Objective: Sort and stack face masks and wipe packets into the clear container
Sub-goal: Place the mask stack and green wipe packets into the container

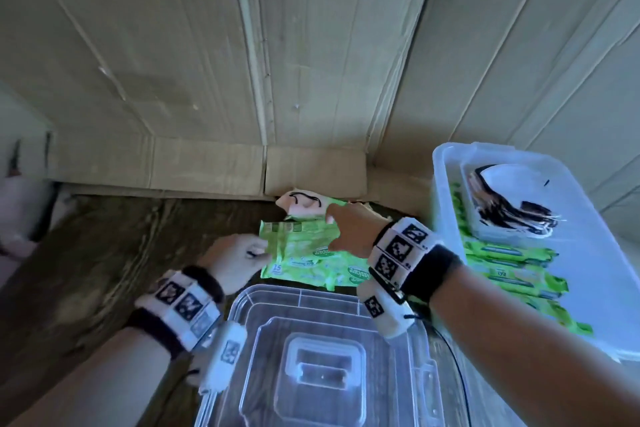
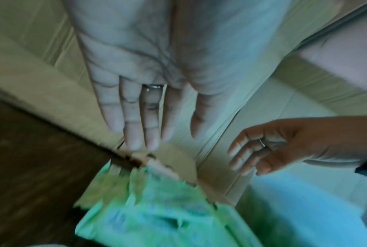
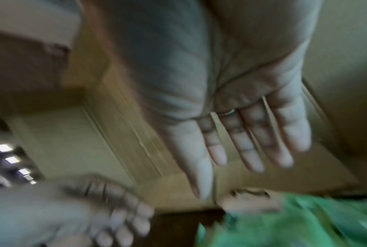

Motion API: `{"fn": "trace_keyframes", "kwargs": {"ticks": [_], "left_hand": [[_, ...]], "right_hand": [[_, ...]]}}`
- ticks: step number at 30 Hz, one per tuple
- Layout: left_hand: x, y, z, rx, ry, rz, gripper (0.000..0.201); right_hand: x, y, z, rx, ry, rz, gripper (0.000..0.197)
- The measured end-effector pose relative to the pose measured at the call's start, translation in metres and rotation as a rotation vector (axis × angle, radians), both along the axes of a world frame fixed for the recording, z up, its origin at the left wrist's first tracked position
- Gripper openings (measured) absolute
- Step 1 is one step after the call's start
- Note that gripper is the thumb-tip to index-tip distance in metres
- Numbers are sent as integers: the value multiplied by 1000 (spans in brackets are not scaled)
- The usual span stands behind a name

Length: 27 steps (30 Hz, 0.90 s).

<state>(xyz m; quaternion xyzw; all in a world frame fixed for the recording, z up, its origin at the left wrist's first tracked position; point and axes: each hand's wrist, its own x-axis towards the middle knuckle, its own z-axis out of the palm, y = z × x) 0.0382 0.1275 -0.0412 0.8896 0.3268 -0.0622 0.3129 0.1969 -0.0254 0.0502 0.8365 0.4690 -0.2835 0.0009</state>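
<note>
Two green wipe packets [image 1: 304, 256] lie overlapping on the dark wooden table, blurred green in the left wrist view [image 2: 157, 208]. A pale face mask [image 1: 301, 206] with a black ear loop lies at their far edge. My left hand [image 1: 256, 251] is at the packets' left edge with straight fingers [image 2: 140, 130], holding nothing. My right hand [image 1: 332, 218] hovers over the packets' right part, by the mask, with straight, empty fingers [image 3: 241, 150]. The clear container [image 1: 437, 184] stands at the right, holding green wipe packets [image 1: 512, 270] and stacked masks [image 1: 509, 204].
A clear lid [image 1: 311, 340] with a moulded handle lies in the foreground, just in front of the loose packets. Cardboard panels [image 1: 207, 166] wall off the back of the table. Bare dark wood [image 1: 121, 236] stretches to the left.
</note>
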Motion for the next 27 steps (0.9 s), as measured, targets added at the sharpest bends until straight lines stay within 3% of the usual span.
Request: {"fn": "trace_keyframes", "kwargs": {"ticks": [3, 6, 11, 17, 20, 23, 25, 27], "left_hand": [[47, -14, -4, -8, 156, -3, 35], [63, -9, -33, -85, 267, 42, 36], [68, -2, -53, -189, 156, 197, 36], [66, 5, -53, -355, 27, 277, 41], [60, 16, -47, -489, -124, 342, 35], [55, 23, -35, -642, -308, 457, 60], [54, 21, -27, -800, -376, 513, 76], [55, 16, -25, -942, -458, 529, 52]], "right_hand": [[1, 30, -55, -108, -31, -21, 57], [6, 41, -94, -155, -59, 2, 77], [9, 48, -117, -240, -83, -13, 91], [7, 48, -117, -103, -100, 19, 73], [6, 48, -107, 42, -27, -43, 46], [10, 54, -94, 329, 77, -270, 40], [11, 63, -87, 516, 236, -380, 35], [11, 75, -87, 593, 393, -407, 28]]}}
